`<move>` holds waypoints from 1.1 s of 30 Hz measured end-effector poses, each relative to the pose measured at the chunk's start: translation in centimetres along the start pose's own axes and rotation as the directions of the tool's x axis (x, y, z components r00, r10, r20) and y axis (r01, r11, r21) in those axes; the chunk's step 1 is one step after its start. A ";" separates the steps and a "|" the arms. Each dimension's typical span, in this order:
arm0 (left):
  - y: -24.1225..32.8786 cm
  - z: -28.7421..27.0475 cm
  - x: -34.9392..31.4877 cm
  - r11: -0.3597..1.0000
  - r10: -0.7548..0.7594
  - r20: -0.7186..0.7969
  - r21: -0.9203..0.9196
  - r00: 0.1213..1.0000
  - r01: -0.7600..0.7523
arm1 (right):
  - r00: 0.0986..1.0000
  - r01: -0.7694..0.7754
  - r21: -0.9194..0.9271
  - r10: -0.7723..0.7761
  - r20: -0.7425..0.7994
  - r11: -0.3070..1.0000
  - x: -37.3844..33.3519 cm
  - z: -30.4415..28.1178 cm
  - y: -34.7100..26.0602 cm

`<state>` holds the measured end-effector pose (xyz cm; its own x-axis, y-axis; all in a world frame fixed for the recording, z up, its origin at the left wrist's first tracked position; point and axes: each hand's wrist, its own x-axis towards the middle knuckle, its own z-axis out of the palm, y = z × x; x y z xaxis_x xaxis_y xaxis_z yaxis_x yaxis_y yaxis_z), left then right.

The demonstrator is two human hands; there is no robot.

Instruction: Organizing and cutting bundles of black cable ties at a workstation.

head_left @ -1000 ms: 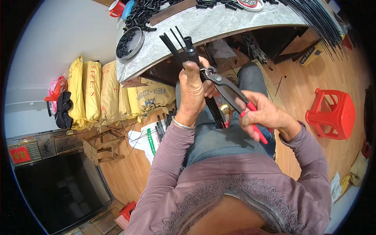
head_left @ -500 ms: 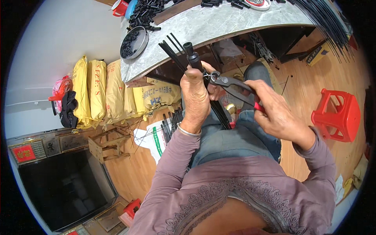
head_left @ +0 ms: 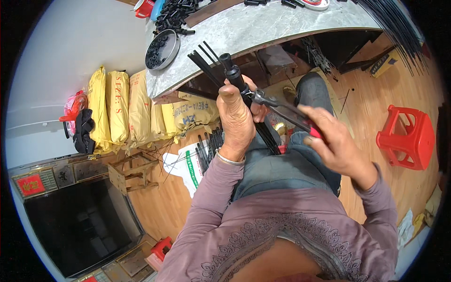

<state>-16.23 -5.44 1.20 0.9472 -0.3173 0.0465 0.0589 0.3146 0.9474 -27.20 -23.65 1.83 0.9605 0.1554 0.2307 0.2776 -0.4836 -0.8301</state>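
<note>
The left hand (head_left: 235, 117) is curled tight around a bunch of thin black rods (head_left: 205, 65) and a fat black tube (head_left: 233, 73). The rods and tube are in front of the person, near the edge of the grey surface (head_left: 263, 35). They lean, with their tops to the left and their bottoms down by the person's lap. The tube's top sticks up past the left thumb, with the rods' tops just to its left. The right hand (head_left: 333, 141) is gripping the pliers (head_left: 284, 108) by the handles (a bit of red shows under the fingers). The tip of the pliers is right by the tube, close to the left hand's fingers, but I can't tell if it is biting on anything.

On the surface there is a round dish (head_left: 174, 45) with little black bits (head_left: 157, 54) in it. Behind the dish is a big heap of short black tubes (head_left: 176, 18). More long black rods (head_left: 397, 35) hang over the surface's right end. A red stool (head_left: 413, 138) stands on the wood floor (head_left: 361, 110) to the right. Fat yellow sacks (head_left: 117, 103) lean on the wall at the left.
</note>
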 end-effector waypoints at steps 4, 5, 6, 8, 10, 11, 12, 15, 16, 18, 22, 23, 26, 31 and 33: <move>-0.2 0.6 -0.5 0.999 0.023 0.018 0.048 1.000 -0.024 | 0.700 -0.712 0.627 0.245 0.671 0.316 -0.5 -2.1 -1.0; -0.3 1.0 -0.5 0.998 0.029 0.007 0.062 1.000 -0.030 | 0.710 -0.704 0.654 0.253 0.657 0.277 -1.1 -1.7 -0.8; -0.4 1.3 -0.6 0.997 0.036 -0.005 0.075 0.999 -0.036 | 0.708 -0.706 0.650 0.260 0.656 0.283 -0.7 -2.4 -1.0; -0.2 1.6 -0.9 0.999 0.018 -0.034 0.052 0.999 -0.016 | 0.540 -0.779 0.295 0.354 0.763 0.553 1.5 -4.9 -1.2; -0.1 1.8 -0.9 0.994 0.062 0.055 0.085 0.997 -0.067 | 0.453 -0.757 0.085 0.425 0.784 0.648 2.1 -5.7 -1.7; -0.3 1.7 -0.8 0.995 0.074 0.017 0.071 0.997 -0.075 | 0.686 -0.465 -0.066 0.406 0.603 0.883 2.3 -5.8 -1.9; -0.3 1.4 -0.8 0.994 0.078 0.011 0.070 0.997 -0.078 | 0.869 -0.135 -0.291 0.254 0.425 0.947 2.4 -6.0 -2.1; -0.5 1.3 -0.4 0.998 0.052 0.013 -0.029 0.999 -0.051 | 0.967 -0.112 -0.073 0.125 0.221 0.991 1.4 -5.4 -0.7; -0.4 1.1 -0.4 0.998 0.053 0.012 -0.029 0.999 -0.053 | 0.995 -0.015 0.091 0.007 0.095 0.996 1.0 -5.0 -0.1; -0.2 1.0 -0.4 0.999 0.037 0.063 0.027 0.997 -0.039 | 0.817 -0.497 0.262 0.344 0.463 0.827 0.7 -5.8 -0.3; 0.3 2.2 -0.6 0.997 0.023 0.024 0.070 0.999 -0.025 | 0.590 -0.797 0.464 0.331 0.737 0.388 0.6 -5.6 -0.7; 0.2 2.0 -0.6 0.996 0.028 0.032 0.079 0.999 -0.031 | 0.567 -0.760 0.263 0.408 0.716 0.594 1.8 -6.2 -1.8; -0.1 1.5 -0.6 0.995 0.062 0.013 0.081 0.998 -0.063 | 0.767 -0.270 -0.185 0.327 0.552 0.945 2.8 -6.5 -1.4; 0.1 0.6 -0.5 0.998 0.022 0.065 -0.053 0.998 -0.019 | 0.948 -0.214 0.257 0.138 0.286 0.942 2.0 -5.8 0.2; 0.3 0.1 -0.5 0.997 0.022 0.076 -0.081 0.997 -0.015 | 0.731 -0.676 0.571 0.323 0.601 0.466 0.6 -4.2 0.5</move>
<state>-16.74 -5.31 1.51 0.9217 -0.3771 0.0908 0.0697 0.3913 0.9176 -26.37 -27.42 3.72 0.7812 0.4751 -0.4049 -0.5299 0.1618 -0.8325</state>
